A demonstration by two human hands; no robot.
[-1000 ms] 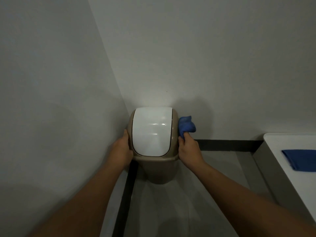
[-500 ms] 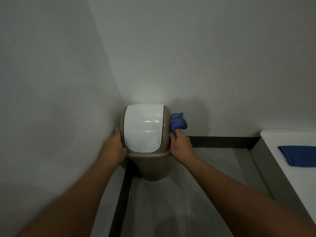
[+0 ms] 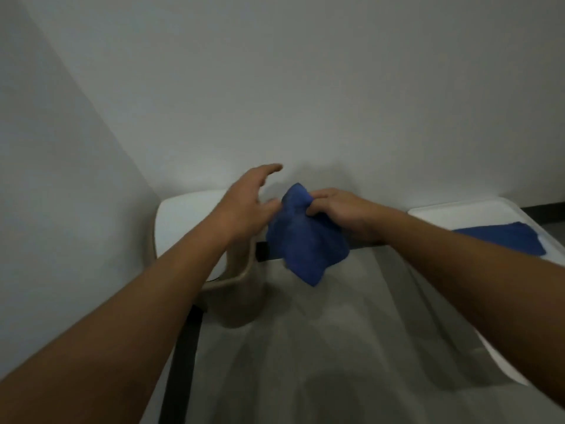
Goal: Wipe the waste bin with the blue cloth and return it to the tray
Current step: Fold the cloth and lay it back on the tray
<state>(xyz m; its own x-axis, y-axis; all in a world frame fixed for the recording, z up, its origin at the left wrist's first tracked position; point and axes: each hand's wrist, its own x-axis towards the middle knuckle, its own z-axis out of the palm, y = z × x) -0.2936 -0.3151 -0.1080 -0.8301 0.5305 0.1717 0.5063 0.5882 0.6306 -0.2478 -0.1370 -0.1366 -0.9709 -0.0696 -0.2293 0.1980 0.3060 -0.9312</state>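
Observation:
A tan waste bin (image 3: 241,304) with a white swing lid (image 3: 183,221) stands in the corner of two walls. My right hand (image 3: 339,209) pinches the top of a crumpled blue cloth (image 3: 305,243), which hangs in the air to the right of the bin, clear of it. Fingers spread, my left hand (image 3: 247,203) hovers above the lid's right side, its thumb touching the cloth's left edge. A white tray (image 3: 452,212) lies at the right with a second, folded blue cloth (image 3: 507,240) on it. My left forearm hides part of the bin.
White walls close in on the left and behind the bin. A dark baseboard (image 3: 180,362) runs along the grey floor (image 3: 321,347). The tray's edge reaches down the right side of the view.
Both hands have come off the bin's sides and lifted. The cloth left the bin's right flank and now hangs unfurled between my hands. The view has shifted closer and to the right.

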